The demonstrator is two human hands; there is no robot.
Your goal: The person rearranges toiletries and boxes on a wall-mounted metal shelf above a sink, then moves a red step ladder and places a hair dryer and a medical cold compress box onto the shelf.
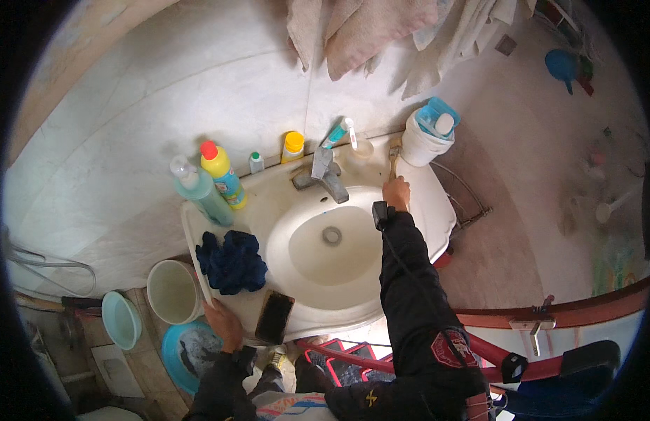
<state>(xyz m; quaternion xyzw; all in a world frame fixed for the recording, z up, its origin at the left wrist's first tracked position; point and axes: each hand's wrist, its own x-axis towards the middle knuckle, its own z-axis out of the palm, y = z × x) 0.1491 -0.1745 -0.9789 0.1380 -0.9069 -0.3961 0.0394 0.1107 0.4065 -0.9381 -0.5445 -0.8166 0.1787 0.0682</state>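
My right hand (pixel 397 193) grips the handle of a flat paintbrush-like brush (pixel 394 152), bristles towards the wall, on the right rim of the white washbasin (pixel 283 221). My left hand (pixel 224 325) rests at the basin's left front edge, its fingers partly over the side; I see nothing held in it. Beside it on the ledge lie a dark scrubbing brush (pixel 274 317) and a crumpled dark blue cloth (pixel 234 263). A grey faucet (pixel 325 173) stands over the bowl, whose drain (pixel 332 236) shows.
A green pump bottle (pixel 203 197), a yellow bottle with a red cap (pixel 225 176) and a white tub (pixel 426 142) stand on the basin. A bucket (pixel 172 292) and a blue basin of suds (pixel 191 352) sit at lower left. Towels (pixel 372 31) hang above.
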